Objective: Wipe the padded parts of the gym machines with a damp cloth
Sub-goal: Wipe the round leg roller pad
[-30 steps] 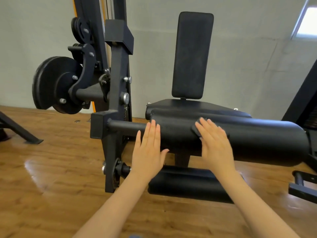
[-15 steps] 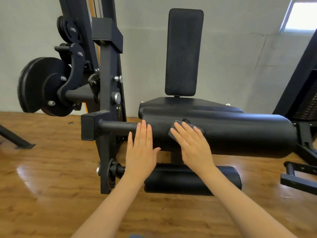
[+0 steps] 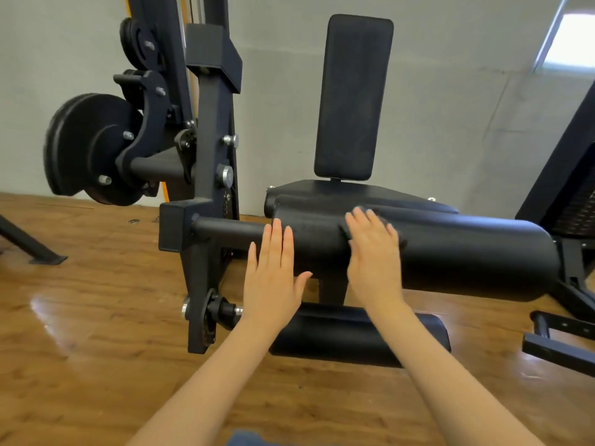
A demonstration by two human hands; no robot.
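Left hand point(image 3: 273, 278) flat on upper roller pad point(image 3: 450, 252); right hand point(image 3: 375, 252) presses dark cloth point(image 3: 401, 238) atop it.

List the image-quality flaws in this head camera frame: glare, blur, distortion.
Head view: glare patch on the wooden floor at left; bright blown-out window top right; wide-angle bending tilts the machine frame; slight motion blur on the right hand over the dark cloth, which barely stands out against the black roller pad; left hand reasonably sharp.
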